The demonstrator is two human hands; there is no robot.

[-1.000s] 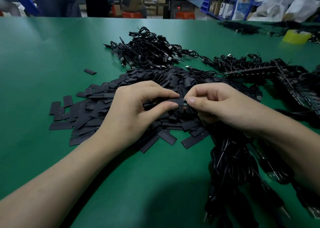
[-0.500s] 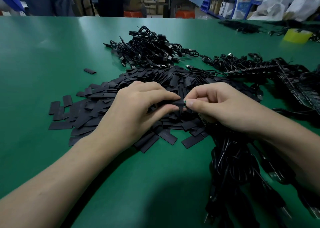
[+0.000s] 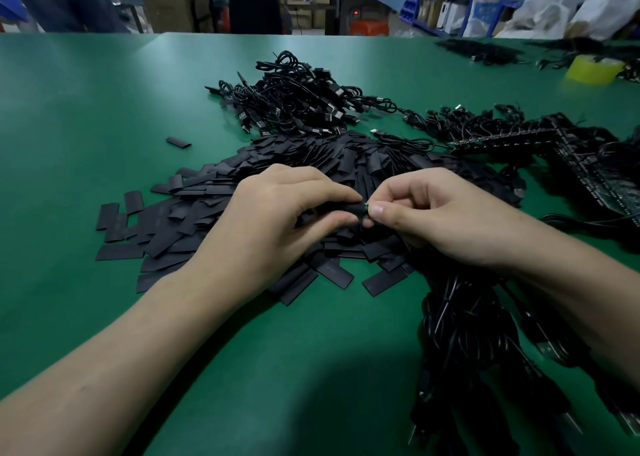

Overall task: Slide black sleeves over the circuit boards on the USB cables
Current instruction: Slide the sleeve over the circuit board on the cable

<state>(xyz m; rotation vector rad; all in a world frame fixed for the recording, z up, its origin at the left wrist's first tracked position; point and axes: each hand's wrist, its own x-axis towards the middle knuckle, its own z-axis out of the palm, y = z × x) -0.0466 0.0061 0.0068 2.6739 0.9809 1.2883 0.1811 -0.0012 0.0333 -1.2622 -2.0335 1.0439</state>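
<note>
Black sleeve (image 3: 348, 210), pinched in the left hand (image 3: 273, 220) grip, nearly hides the circuit board (image 3: 366, 207), whose tip the right hand (image 3: 443, 213) pinches; green tabletop (image 3: 104, 109), shelves (image 3: 450, 5) far right.

The sleeve pile (image 3: 166, 220) lies on the table (image 3: 104, 92); cable heap (image 3: 294, 99) behind; cable bundle (image 3: 467, 334) front right.

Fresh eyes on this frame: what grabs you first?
Two bare hands meet at centre: the left hand pinches a black sleeve against the small circuit board pinched by the right hand. Beneath and left of them, a sleeve pile spreads over the green table. A cable heap lies behind it, and a cable bundle sits at lower right.
</note>
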